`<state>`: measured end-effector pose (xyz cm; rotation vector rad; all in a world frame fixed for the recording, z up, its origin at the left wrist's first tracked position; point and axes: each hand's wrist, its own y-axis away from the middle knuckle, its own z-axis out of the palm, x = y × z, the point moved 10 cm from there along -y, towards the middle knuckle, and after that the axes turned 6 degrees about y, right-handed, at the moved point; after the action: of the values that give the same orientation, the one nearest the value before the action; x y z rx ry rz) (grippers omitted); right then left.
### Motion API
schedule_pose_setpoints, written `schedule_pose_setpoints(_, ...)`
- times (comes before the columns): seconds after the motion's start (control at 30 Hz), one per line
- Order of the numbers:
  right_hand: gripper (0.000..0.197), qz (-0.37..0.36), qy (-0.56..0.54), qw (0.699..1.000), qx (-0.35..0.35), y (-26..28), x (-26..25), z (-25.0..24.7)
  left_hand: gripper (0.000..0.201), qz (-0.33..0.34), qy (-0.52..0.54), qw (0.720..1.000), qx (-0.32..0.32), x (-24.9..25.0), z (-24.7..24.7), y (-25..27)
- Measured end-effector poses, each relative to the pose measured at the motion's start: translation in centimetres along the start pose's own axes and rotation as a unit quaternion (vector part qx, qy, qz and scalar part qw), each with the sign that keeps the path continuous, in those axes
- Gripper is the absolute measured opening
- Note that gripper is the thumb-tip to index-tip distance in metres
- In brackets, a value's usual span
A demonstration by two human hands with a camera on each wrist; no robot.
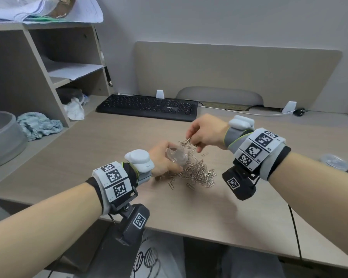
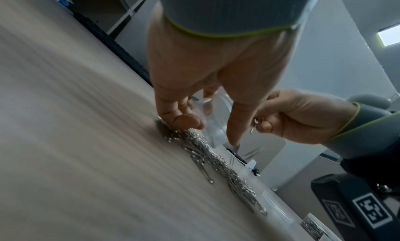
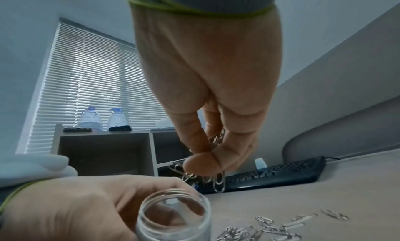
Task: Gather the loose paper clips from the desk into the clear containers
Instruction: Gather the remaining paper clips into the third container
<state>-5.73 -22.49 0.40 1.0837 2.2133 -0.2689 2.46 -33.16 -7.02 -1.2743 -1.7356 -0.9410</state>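
A heap of silver paper clips lies mid-desk, seen also as paper clips and paper clips. My left hand grips a small clear jar tilted just above the heap's left edge; the jar looks empty, mouth open toward the right hand. My right hand hovers just beyond and above the jar, pinching a small bunch of clips between thumb and fingers. In the left wrist view the left hand curls round the jar above the heap.
A black keyboard lies behind the heap. A shelf unit stands left, with a grey bowl and blue cloth. A clear lidded container sits at the right edge. A white cable runs along the back.
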Motion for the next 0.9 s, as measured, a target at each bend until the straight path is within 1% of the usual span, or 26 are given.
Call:
schedule_pose_setpoints(0.1, 0.025, -0.023, 0.046, 0.999, 0.003, 0.1, -1.6, 0.6, 0.058, 0.006, 0.003, 1.0, -0.025, 0.5, 1.2, 0.1)
schedule_pose_setpoints(0.2, 0.026, -0.038, 0.101, 0.994, -0.005, 0.3, -2.4, 1.4, 0.059, 0.008, 0.005, 1.0, -0.028, 0.8, 1.6, 0.2)
schedule_pose_setpoints(0.27, 0.027, -0.049, 0.124, 0.991, -0.015, 0.7, -2.8, 1.9, 0.046, 0.005, 0.009, 1.0, -0.028, 0.7, 1.6, 0.1)
schedule_pose_setpoints(0.3, 0.027, -0.058, 0.119, 0.991, -0.019, 0.9, -3.0, 2.0, 0.042, 0.005, 0.01, 1.0, -0.024, 0.6, 1.5, 0.0)
schedule_pose_setpoints(0.33, 0.028, -0.066, 0.096, 0.993, -0.025, 1.1, -3.2, 2.1, 0.045, 0.004, 0.012, 1.0, -0.022, 0.5, 1.5, -0.1)
schedule_pose_setpoints(0.4, 0.027, -0.082, 0.03, 0.996, -0.032, 1.4, -3.4, 2.1, 0.06, 0.001, 0.017, 1.0, -0.017, 0.4, 1.3, 0.1)
schedule_pose_setpoints(0.47, 0.026, -0.088, -0.006, 0.996, -0.017, 1.4, -3.3, 1.4, 0.068, -0.004, 0.025, 1.0, -0.01, 0.2, 1.1, 0.4)
schedule_pose_setpoints(0.5, 0.025, -0.084, -0.005, 0.996, -0.006, 1.3, -2.9, 1.0, 0.069, -0.007, 0.031, 0.999, -0.009, 0.1, 1.0, 0.6)
schedule_pose_setpoints(0.57, 0.02, -0.069, 0.04, 0.997, 0.001, 1.3, -1.7, 0.7, 0.066, -0.018, 0.047, 0.999, -0.002, -0.4, 0.7, 0.7)
schedule_pose_setpoints(0.6, 0.012, -0.052, 0.077, 0.996, -0.014, 1.3, -0.8, 1.0, 0.065, -0.023, 0.052, 0.998, 0.004, -0.6, 0.4, 0.7)
schedule_pose_setpoints(0.63, 0.011, -0.03, 0.117, 0.992, -0.038, 1.5, 0.3, 1.5, 0.066, -0.028, 0.049, 0.998, 0.013, -0.9, -0.1, 0.7)
schedule_pose_setpoints(0.7, 0.043, 0.023, 0.199, 0.975, -0.092, 1.9, 2.9, 2.7, 0.07, -0.036, 0.034, 0.998, 0.027, -1.0, -0.9, 0.8)
schedule_pose_setpoints(0.73, 0.057, 0.042, 0.235, 0.965, -0.109, 2.3, 3.8, 3.1, 0.072, -0.035, 0.027, 0.998, 0.033, -0.9, -1.2, 0.9)
schedule_pose_setpoints(0.77, 0.067, 0.047, 0.267, 0.955, -0.117, 2.6, 4.4, 3.5, 0.075, -0.033, 0.026, 0.998, 0.037, -0.8, -1.5, 0.9)
schedule_pose_setpoints(0.83, 0.079, 0.046, 0.32, 0.94, -0.113, 3.0, 4.8, 4.0, 0.079, -0.032, 0.027, 0.998, 0.042, -0.8, -1.8, 0.9)
schedule_pose_setpoints(0.9, 0.085, 0.039, 0.363, 0.924, -0.111, 3.2, 4.8, 4.5, 0.077, -0.032, 0.024, 0.998, 0.044, -1.0, -1.7, 1.0)
